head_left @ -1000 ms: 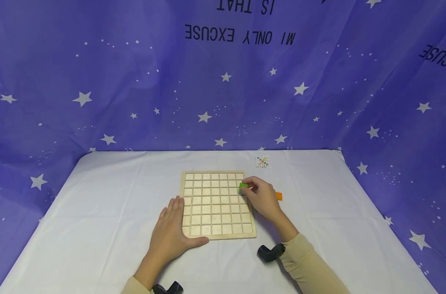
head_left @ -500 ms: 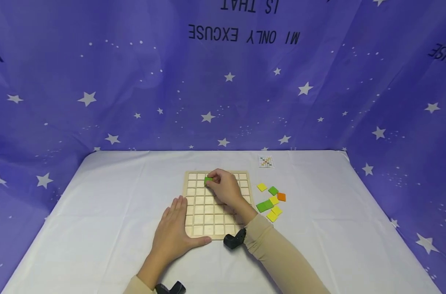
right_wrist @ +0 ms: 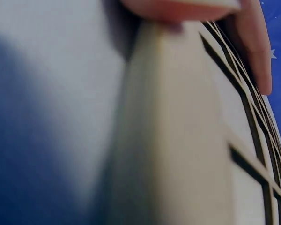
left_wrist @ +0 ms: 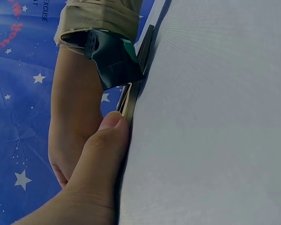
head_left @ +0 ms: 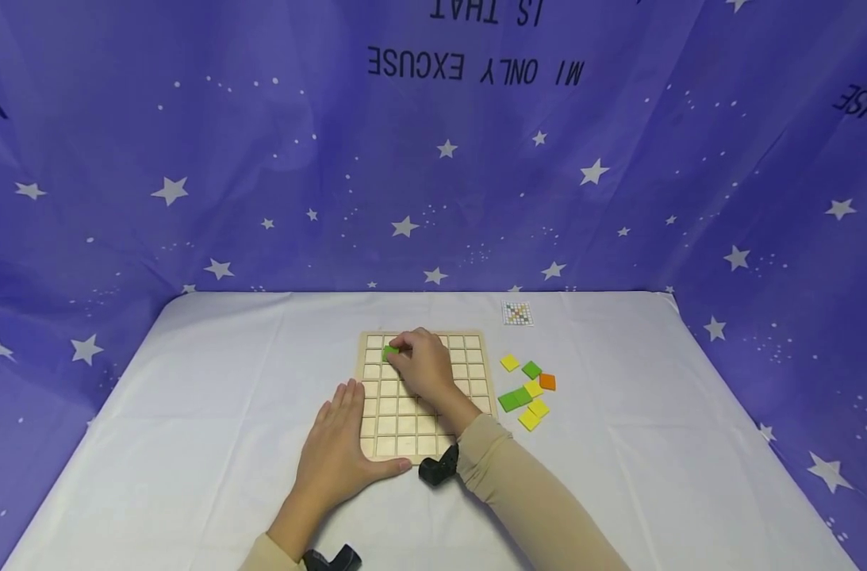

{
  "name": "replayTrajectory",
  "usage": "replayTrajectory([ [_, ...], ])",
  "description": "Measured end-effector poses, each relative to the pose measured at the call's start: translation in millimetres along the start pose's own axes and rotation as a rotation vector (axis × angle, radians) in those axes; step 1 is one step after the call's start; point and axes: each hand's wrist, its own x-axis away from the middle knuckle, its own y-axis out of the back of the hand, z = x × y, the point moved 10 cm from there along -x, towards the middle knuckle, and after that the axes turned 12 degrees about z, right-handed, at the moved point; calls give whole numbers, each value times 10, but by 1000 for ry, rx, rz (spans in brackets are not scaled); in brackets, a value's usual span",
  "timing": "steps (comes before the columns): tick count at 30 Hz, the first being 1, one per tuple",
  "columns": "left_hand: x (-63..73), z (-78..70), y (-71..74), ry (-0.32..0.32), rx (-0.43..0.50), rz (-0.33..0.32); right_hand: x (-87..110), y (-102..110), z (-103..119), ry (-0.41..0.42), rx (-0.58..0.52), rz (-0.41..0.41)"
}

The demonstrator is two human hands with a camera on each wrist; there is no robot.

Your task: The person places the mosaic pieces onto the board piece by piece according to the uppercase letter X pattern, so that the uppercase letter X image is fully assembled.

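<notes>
Right hand (head_left: pixel 426 366) moved leftward, pinching tile (head_left: pixel 388 354); left hand (head_left: pixel 335 448) outspread; white tablecloth (head_left: pixel 212 420), starry backdrop (head_left: pixel 319 182)

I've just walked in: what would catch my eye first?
Probably the starry purple backdrop behind the white table. Next, the wooden grid board on it, where the right hand pinches a green tile and the left hand rests at the near left corner. Loose yellow, green and orange tiles lie to the board's right.

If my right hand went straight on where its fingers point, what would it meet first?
Past the green tile your right hand pinches, probably the left rim of the board; whether the hand would touch it or pass above is unclear.
</notes>
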Motion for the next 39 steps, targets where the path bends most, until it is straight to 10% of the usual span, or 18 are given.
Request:
replayTrajectory([
  [26,13,-15,-6,-7,-12,-22,131,-2,87,76,147,128],
  [31,18,-20,-6,-10,-4,-27,304,214,-7,119,53,135],
  [39,18,-4,-18,-7,-7,-25,628,866,-625,-70,76,5],
])
